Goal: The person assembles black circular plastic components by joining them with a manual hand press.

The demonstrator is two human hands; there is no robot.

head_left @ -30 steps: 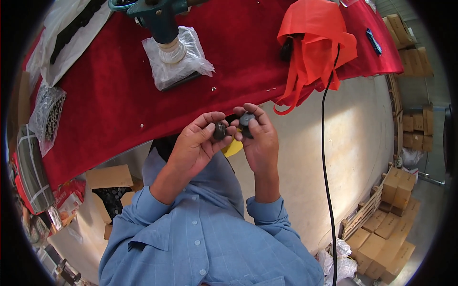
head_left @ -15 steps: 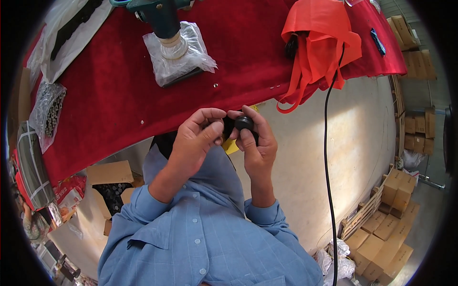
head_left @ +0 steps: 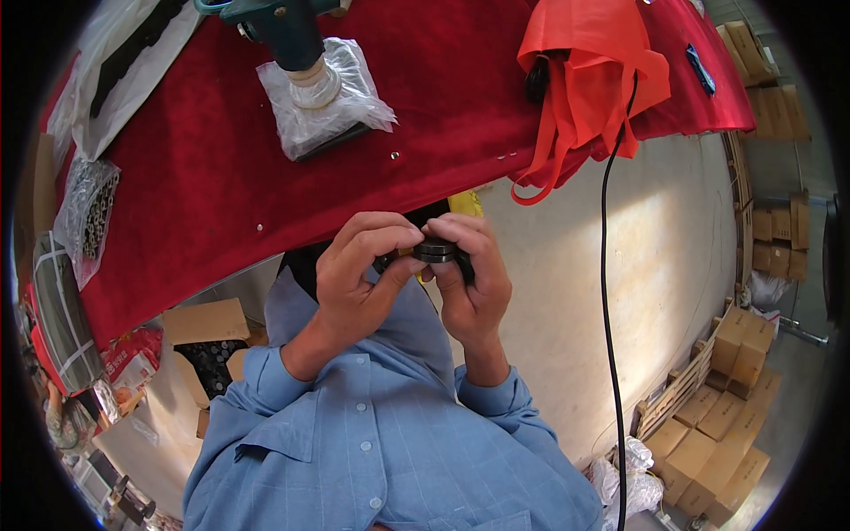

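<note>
A small black round part [head_left: 435,251], like a stack of two thick discs with a groove between, is held in front of my chest just off the table's near edge. My right hand [head_left: 475,281] pinches it between thumb and fingers from the right. The fingers and thumb of my left hand [head_left: 361,270] close on its left side. More black shows behind the fingers, but I cannot make out whether it belongs to the same part.
The table has a red cloth [head_left: 212,168]. On it are a dark green machine [head_left: 288,35], a plastic-wrapped base [head_left: 328,106], a red bag [head_left: 580,84] and a bag of metal pieces [head_left: 88,212]. A black cord [head_left: 606,265] hangs right; a carton [head_left: 208,323] of black parts stands left.
My left hand has come right and closed on the black part. The part has tipped from facing up to edge-on and sits slightly lower and further left.
</note>
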